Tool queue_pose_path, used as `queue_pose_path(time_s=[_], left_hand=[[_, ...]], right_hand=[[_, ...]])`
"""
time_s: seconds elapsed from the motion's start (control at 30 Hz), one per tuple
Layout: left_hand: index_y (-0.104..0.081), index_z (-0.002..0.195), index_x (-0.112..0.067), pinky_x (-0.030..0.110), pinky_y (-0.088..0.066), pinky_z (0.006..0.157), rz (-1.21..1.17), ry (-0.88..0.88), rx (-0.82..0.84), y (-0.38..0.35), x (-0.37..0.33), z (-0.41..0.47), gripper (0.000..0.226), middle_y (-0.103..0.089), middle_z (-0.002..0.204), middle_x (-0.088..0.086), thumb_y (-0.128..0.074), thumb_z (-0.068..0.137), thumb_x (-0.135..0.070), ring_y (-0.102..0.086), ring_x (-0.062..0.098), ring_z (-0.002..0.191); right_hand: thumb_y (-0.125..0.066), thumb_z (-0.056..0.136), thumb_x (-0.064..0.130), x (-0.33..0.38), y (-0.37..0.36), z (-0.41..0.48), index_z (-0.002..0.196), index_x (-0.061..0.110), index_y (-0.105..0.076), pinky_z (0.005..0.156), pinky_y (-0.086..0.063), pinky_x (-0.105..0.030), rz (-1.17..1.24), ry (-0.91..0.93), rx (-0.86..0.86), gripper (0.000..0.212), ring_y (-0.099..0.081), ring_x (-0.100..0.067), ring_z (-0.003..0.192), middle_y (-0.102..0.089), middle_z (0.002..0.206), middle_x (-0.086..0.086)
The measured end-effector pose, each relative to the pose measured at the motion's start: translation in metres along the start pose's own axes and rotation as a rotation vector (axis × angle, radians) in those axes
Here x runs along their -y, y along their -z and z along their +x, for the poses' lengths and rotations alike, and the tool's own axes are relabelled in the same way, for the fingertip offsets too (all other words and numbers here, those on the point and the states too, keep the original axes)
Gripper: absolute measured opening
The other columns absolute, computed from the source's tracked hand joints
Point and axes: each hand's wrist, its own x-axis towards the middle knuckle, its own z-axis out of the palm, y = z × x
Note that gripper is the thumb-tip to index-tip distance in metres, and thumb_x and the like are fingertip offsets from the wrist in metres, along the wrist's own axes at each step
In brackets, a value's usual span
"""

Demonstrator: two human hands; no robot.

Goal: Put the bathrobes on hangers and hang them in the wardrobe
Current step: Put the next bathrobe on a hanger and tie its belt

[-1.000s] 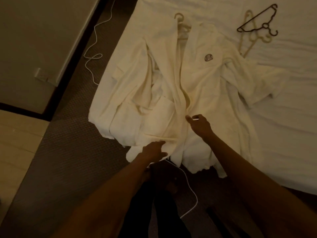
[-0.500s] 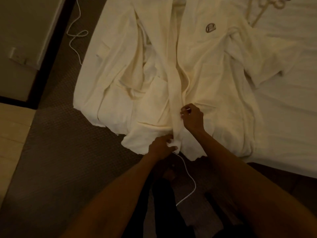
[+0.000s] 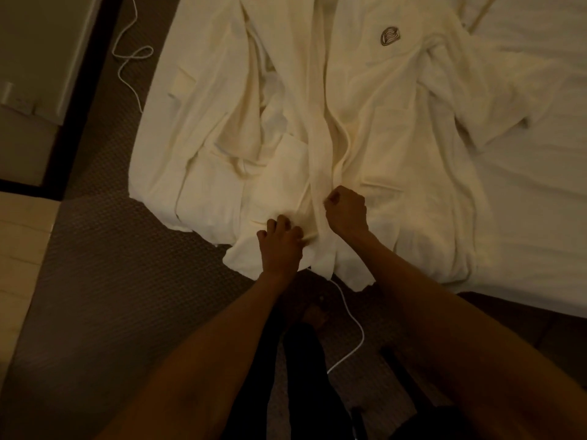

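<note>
Two hands work low on the cream terry-cloth bathrobe (image 3: 397,128), which lies spread front-up across the white-sheeted bed (image 3: 540,217) in the upper half of the frame, its hem spilling over the bed's edge towards the dark patterned carpet (image 3: 111,281). At centre frame the left hand (image 3: 281,246) has its grip curled into the left front panel, bunching the cloth, seemingly to anchor it. Just beside it, the right hand (image 3: 346,214) is closed to a fist, its grip pinching the long front band, probably to draw the panels together so the robe hangs tidily. A thin white cable (image 3: 352,315) trails on the carpet below the hem. No wardrobe shows, so hanging seems some way off.
</note>
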Motion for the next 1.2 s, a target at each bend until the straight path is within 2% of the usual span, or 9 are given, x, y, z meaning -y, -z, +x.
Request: queue_pose_path(time_s=[0.13,0.27,0.4,0.5,0.6,0.8,0.93,1.07,1.2], left_hand=[[-0.075,0.104,-0.016,0.037,-0.044,0.083,-0.340,0.083,0.174,-0.010,-0.010,-0.011,0.020,-0.068,0.109,0.006,-0.065,0.092,-0.030,-0.060,0.028,0.102],[-0.077,0.099,-0.004,0.027,-0.050,0.089,-0.739,0.099,0.402,0.007,0.007,-0.018,0.020,-0.074,0.104,0.013,-0.077,0.084,-0.017,-0.067,0.017,0.093],[-0.076,0.092,-0.014,0.008,-0.046,0.070,-0.703,0.135,0.159,0.043,0.030,0.007,0.017,-0.074,0.090,0.001,-0.080,0.081,-0.026,-0.061,0.001,0.070],[-0.070,0.108,-0.014,0.029,-0.053,0.078,-0.732,0.242,-0.099,0.063,0.035,0.047,0.025,-0.070,0.096,0.005,-0.073,0.087,-0.026,-0.065,0.017,0.082],[-0.057,0.131,-0.015,0.030,-0.046,0.094,-0.789,0.374,0.071,0.073,0.035,0.092,0.053,-0.063,0.123,0.006,-0.069,0.088,-0.044,-0.060,0.023,0.111],[-0.065,0.122,-0.012,0.021,-0.044,0.074,-0.831,0.289,0.264,0.080,0.046,0.124,0.048,-0.068,0.109,0.003,-0.079,0.082,-0.034,-0.062,0.019,0.097],[-0.076,0.094,-0.014,0.025,-0.052,0.071,-0.995,0.318,0.253,0.097,0.062,0.113,0.030,-0.068,0.079,-0.007,-0.088,0.070,-0.028,-0.061,0.009,0.072],[-0.077,0.091,-0.005,0.021,-0.056,0.069,-1.140,0.337,0.456,0.118,0.066,0.113,0.037,-0.071,0.081,-0.002,-0.094,0.061,-0.019,-0.067,0.009,0.077],[-0.075,0.103,-0.005,0.021,-0.056,0.072,-1.056,0.223,0.803,0.136,0.071,0.142,0.037,-0.073,0.093,0.001,-0.088,0.069,-0.006,-0.069,0.010,0.088]], right_hand=[[-0.074,0.075,0.055,0.001,-0.001,-0.012,0.118,0.009,-0.048,0.081,-0.039,-0.029,0.076,-0.031,0.084,0.068,-0.043,-0.014,0.094,-0.044,0.106,-0.003],[-0.064,0.087,0.025,-0.007,0.000,-0.017,0.109,0.005,-0.053,0.074,-0.043,-0.029,0.031,0.013,0.030,0.032,-0.057,-0.021,0.091,-0.057,0.100,-0.006],[-0.045,0.097,0.007,-0.014,0.017,-0.017,0.100,-0.001,-0.056,0.070,-0.042,-0.021,0.155,-0.043,-0.020,0.015,-0.054,-0.017,0.077,-0.057,0.089,-0.007],[-0.052,0.098,0.024,-0.028,0.026,-0.004,0.114,0.006,-0.057,0.087,-0.053,-0.042,0.334,-0.253,-0.006,0.024,-0.060,-0.025,0.095,-0.061,0.104,-0.009],[-0.051,0.097,0.019,-0.026,0.034,0.005,0.120,0.008,-0.053,0.096,-0.049,-0.045,0.385,-0.400,-0.097,0.025,-0.057,-0.028,0.106,-0.060,0.116,-0.009],[-0.057,0.087,0.007,0.037,0.032,0.025,0.122,0.011,-0.046,0.088,-0.046,-0.032,0.149,0.046,-0.499,0.037,-0.053,-0.021,0.101,-0.050,0.118,-0.008],[-0.063,0.090,0.028,0.097,0.022,0.054,0.106,0.010,-0.059,0.079,-0.050,-0.030,0.192,0.137,-0.251,0.023,-0.061,-0.020,0.088,-0.063,0.099,-0.004],[-0.066,0.069,0.075,0.133,0.005,0.082,0.128,0.001,-0.046,0.096,-0.047,-0.039,0.054,-0.131,0.079,0.097,-0.055,-0.029,0.115,-0.055,0.125,-0.016],[-0.062,0.090,0.039,0.131,0.001,0.096,0.135,-0.003,-0.040,0.102,-0.037,-0.039,-0.124,-0.110,0.110,0.065,-0.044,-0.036,0.127,-0.046,0.138,-0.022]])
